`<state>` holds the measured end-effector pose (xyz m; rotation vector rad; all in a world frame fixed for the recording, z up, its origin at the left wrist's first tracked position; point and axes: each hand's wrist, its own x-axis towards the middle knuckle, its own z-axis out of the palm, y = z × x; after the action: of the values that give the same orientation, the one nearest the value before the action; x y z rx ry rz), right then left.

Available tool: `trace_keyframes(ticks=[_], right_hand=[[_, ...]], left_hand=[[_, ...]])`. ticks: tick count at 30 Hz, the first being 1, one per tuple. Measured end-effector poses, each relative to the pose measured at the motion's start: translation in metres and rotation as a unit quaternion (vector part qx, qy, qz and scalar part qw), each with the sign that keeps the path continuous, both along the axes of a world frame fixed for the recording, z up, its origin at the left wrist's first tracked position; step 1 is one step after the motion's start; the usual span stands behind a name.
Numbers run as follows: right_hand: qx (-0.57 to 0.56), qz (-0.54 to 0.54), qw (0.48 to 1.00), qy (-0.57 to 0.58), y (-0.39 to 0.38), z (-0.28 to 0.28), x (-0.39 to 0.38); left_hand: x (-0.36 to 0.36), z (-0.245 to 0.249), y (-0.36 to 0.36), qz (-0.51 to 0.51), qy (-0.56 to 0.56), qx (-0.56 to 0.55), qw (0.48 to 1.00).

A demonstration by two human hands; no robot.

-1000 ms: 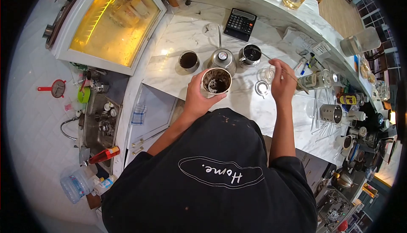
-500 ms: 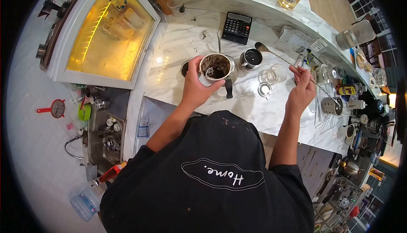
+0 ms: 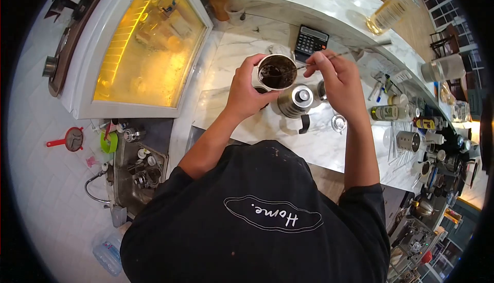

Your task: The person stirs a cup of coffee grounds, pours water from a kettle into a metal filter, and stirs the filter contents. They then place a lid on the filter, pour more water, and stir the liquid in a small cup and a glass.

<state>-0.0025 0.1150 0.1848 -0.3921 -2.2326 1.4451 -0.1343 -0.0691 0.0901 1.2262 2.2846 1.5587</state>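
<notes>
All fingers point(image 3: 246, 72) closed, left cup point(image 3: 276, 73), right spoon point(image 3: 342, 54)

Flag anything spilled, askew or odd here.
Nothing spilled shows on the marble counter. Only oddity: the cup in the left hand is smeared inside with dark residue, where the right hand holds a thin stirrer.

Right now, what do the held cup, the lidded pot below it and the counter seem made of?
Cup: probably metal, pale outside, dark residue inside. Lidded pot: polished steel by its bright reflections, black handle. Counter: white grey-veined stone, likely marble or imitation, glossy.
</notes>
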Motion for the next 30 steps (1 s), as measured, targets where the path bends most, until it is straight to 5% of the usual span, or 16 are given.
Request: trace_keyframes(ticks=[7,18,30], right_hand=[[0.022,0.067,0.99,-0.125,0.02,-0.029,-0.116],[0.037,0.116,0.971,-0.205,0.04,-0.12,-0.259],[0.028,0.068,0.979,-0.191,0.029,-0.182,-0.288]], left_hand=[[-0.072,-0.04,-0.011,-0.024,-0.094,0.031,0.995],[-0.179,-0.131,0.016,0.065,-0.075,-0.027,0.995],[-0.188,-0.199,0.021,0.115,-0.089,-0.015,0.989]])
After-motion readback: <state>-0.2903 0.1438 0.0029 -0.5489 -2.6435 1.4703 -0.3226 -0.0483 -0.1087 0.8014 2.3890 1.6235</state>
